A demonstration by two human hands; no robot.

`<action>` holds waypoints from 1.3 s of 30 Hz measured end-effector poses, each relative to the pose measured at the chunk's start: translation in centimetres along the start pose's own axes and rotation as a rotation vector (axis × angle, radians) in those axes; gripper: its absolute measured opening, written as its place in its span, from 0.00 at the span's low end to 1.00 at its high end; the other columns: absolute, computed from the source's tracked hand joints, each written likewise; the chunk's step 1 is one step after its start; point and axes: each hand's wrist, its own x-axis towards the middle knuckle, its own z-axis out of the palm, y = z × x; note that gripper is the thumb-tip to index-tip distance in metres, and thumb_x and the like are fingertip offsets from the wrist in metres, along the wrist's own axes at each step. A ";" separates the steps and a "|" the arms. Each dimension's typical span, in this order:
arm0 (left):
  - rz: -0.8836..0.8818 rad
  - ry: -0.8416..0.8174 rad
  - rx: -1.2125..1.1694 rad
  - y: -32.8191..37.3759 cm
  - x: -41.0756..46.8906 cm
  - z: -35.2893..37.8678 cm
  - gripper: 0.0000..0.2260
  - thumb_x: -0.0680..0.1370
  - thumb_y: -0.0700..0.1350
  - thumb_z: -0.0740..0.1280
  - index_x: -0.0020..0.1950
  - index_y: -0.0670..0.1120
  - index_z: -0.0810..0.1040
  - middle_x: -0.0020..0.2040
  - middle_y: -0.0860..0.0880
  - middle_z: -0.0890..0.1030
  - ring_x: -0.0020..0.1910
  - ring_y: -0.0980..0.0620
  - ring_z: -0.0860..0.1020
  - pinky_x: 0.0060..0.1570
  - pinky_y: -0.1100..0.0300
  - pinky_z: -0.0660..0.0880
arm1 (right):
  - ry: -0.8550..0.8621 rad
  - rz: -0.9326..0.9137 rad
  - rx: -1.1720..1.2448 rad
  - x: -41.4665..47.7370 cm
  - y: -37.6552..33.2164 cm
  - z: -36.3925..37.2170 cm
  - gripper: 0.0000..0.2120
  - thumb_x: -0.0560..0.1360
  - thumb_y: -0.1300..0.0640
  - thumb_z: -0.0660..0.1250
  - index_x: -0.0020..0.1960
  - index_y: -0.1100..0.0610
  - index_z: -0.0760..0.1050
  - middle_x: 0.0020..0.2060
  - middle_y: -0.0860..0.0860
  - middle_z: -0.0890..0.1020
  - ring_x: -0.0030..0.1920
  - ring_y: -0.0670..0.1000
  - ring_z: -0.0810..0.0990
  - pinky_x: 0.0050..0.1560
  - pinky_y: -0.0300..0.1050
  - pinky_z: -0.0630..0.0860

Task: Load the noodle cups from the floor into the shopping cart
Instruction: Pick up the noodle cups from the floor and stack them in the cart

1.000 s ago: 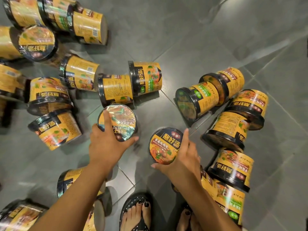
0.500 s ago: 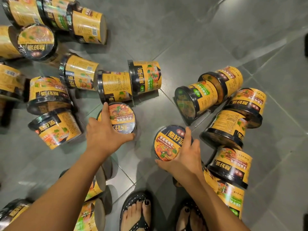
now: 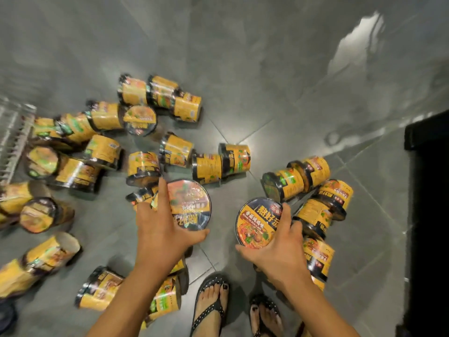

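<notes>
Noodle cups, yellow-sided, black-rimmed, glossy film over printed lids

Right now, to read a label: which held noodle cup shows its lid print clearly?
The cup in the right hand: big legible characters. The left hand's cup is blurred, glary.

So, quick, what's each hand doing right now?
Left hand: holding the left noodle cup.
Right hand: holding the right noodle cup.
</notes>
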 end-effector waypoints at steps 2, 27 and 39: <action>-0.014 0.023 -0.014 1.4 -1.9 -3.4 0.68 0.52 0.64 0.80 0.79 0.55 0.39 0.52 0.43 0.64 0.54 0.42 0.66 0.54 0.52 0.70 | -0.002 -0.050 -0.005 -2.3 -2.5 -2.7 0.65 0.58 0.35 0.77 0.77 0.47 0.35 0.62 0.52 0.58 0.68 0.56 0.62 0.66 0.48 0.65; -0.658 0.380 -0.286 4.3 -47.3 -28.3 0.63 0.47 0.73 0.66 0.77 0.44 0.61 0.47 0.41 0.67 0.47 0.34 0.74 0.50 0.44 0.76 | -0.313 -0.552 -0.623 -39.6 -15.5 -16.6 0.65 0.53 0.18 0.58 0.75 0.45 0.27 0.65 0.53 0.63 0.69 0.56 0.64 0.65 0.49 0.69; -0.940 0.607 -0.542 -5.3 -60.9 -34.5 0.63 0.56 0.65 0.79 0.74 0.65 0.34 0.54 0.49 0.59 0.51 0.52 0.63 0.55 0.57 0.69 | -0.411 -0.953 -0.711 -53.0 -24.5 -6.1 0.61 0.59 0.26 0.69 0.79 0.49 0.40 0.63 0.52 0.66 0.68 0.54 0.66 0.64 0.44 0.68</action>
